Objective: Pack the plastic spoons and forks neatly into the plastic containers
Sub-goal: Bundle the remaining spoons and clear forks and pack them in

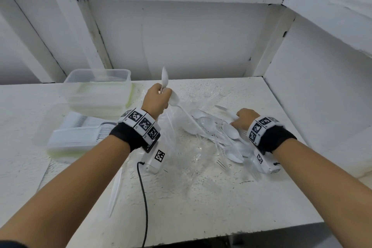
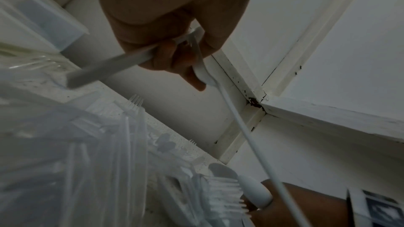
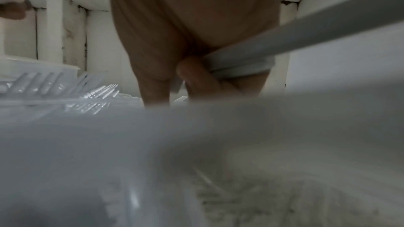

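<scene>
1. Left hand (image 1: pixel 156 99) is raised above the table (image 1: pixel 201 197), fingers curled tight round two white spoons (image 1: pixel 165 78): one bowl sticks up toward 12 o'clock, the other's handle slants down toward 4 o'clock.
2. Right hand (image 1: pixel 246 118) is low at the 3 o'clock edge of the loose pile (image 1: pixel 219 133), fingers and thumb pinching the handle of a single spoon (image 1: pixel 225 109) whose bowl points to 10 o'clock; the right wrist view shows the pinch on that handle (image 3: pixel 240 65).
3. Loose white spoons and clear forks lie jumbled on the table between the two hands and at 6 o'clock of the right hand.
4. At 9 o'clock of the left hand, a clear container (image 1: pixel 70 137) holds a tight row of stacked cutlery.
5. Beyond it, toward 11 o'clock, a stack of clear tubs (image 1: pixel 98 86) stands against the white wall.
6. One clear utensil (image 1: pixel 115 191) lies apart near 7 o'clock, beside a black cable (image 1: pixel 144 197).
</scene>
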`<state>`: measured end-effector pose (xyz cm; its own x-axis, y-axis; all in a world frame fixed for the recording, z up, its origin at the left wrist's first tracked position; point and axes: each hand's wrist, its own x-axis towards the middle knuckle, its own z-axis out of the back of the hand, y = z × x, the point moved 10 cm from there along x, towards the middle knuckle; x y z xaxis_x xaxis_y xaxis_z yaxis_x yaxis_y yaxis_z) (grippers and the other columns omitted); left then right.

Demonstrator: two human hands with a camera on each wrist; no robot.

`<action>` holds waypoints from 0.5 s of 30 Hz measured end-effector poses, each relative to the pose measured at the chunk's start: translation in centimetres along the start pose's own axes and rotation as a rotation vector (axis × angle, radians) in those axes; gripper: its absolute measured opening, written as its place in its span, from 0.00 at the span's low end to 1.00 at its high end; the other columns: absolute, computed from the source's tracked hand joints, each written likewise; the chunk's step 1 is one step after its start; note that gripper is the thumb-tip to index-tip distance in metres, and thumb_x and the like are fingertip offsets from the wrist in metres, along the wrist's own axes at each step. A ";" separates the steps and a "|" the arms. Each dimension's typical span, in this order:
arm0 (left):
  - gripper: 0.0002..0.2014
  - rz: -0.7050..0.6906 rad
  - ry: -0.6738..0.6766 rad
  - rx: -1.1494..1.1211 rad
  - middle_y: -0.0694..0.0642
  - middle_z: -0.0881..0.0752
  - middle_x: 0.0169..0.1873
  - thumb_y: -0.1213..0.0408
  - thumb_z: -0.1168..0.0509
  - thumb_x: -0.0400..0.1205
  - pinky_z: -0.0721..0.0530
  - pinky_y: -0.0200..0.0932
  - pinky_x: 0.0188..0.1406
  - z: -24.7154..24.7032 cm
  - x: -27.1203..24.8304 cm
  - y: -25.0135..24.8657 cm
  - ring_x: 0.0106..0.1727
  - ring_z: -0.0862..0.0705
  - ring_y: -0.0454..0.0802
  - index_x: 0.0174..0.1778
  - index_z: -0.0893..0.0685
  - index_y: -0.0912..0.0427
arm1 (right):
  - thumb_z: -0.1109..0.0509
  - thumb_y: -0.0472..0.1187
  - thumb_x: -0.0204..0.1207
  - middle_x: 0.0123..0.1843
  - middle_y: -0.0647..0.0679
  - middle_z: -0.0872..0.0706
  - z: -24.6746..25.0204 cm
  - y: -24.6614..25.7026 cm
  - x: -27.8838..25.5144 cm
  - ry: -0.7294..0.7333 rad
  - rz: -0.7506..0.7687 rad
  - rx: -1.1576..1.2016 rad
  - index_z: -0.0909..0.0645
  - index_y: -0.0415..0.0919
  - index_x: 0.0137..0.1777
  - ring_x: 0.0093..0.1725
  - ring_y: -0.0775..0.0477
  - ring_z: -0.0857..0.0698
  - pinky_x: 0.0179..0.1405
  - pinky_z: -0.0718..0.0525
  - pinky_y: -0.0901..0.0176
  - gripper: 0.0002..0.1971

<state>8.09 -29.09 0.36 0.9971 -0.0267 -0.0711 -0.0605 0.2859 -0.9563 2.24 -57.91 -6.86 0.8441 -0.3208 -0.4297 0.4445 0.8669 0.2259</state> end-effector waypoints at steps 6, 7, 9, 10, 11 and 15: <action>0.06 0.067 0.056 -0.041 0.56 0.17 0.35 0.63 0.42 0.82 0.33 0.37 0.24 0.2 -1.7 2.2 0.28 0.31 0.46 0.47 0.24 0.63 | 0.26 0.43 0.72 0.43 0.44 0.20 0.7 0.5 -0.2 -0.048 0.043 0.124 0.24 0.38 0.49 0.43 0.44 0.21 0.39 0.26 0.58 0.12; 0.07 0.070 0.066 -0.044 0.55 0.18 0.34 0.63 0.42 0.82 0.33 0.37 0.25 0.2 -2.0 2.3 0.28 0.30 0.46 0.45 0.23 0.63 | 0.26 0.42 0.73 0.44 0.43 0.20 1.0 0.6 -0.4 -0.057 0.051 0.158 0.22 0.36 0.50 0.43 0.43 0.21 0.36 0.26 0.59 0.12; 0.09 0.071 0.074 -0.045 0.53 0.18 0.34 0.61 0.42 0.84 0.29 0.37 0.26 0.3 -2.5 2.5 0.30 0.28 0.46 0.41 0.23 0.61 | 0.28 0.40 0.74 0.43 0.42 0.20 2.0 0.9 -1.1 -0.084 0.063 0.215 0.22 0.36 0.49 0.40 0.44 0.21 0.29 0.27 0.61 0.10; 0.10 0.074 0.075 -0.049 0.54 0.18 0.34 0.60 0.43 0.84 0.26 0.37 0.28 0.3 -2.8 2.6 0.31 0.26 0.46 0.41 0.23 0.61 | 0.29 0.41 0.75 0.41 0.42 0.21 2.6 1.1 -1.6 -0.103 0.070 0.241 0.22 0.36 0.47 0.37 0.46 0.22 0.27 0.28 0.62 0.08; 0.10 0.084 0.076 -0.065 0.54 0.18 0.35 0.59 0.43 0.85 0.24 0.38 0.30 0.3 -3.1 2.8 0.33 0.23 0.47 0.44 0.23 0.60 | 0.31 0.41 0.77 0.39 0.43 0.21 3.1 1.2 -2.1 -0.122 0.079 0.271 0.23 0.36 0.45 0.34 0.48 0.24 0.26 0.29 0.62 0.08; 0.09 0.153 0.100 -0.201 0.56 0.15 0.33 0.53 0.45 0.86 0.16 0.42 0.34 -0.1 -4.2 3.4 0.31 0.17 0.48 0.53 0.27 0.55 | 0.37 0.48 0.81 0.41 0.47 0.21 4.6 1.6 -4.7 -0.174 0.130 0.441 0.25 0.41 0.49 0.33 0.52 0.27 0.25 0.27 0.62 0.10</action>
<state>3.73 -28.08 -2.62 0.9668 -0.0956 -0.2369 -0.2276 0.0988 -0.9687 0.41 -56.76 -0.43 0.9218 -0.3124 -0.2297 0.3854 0.6719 0.6325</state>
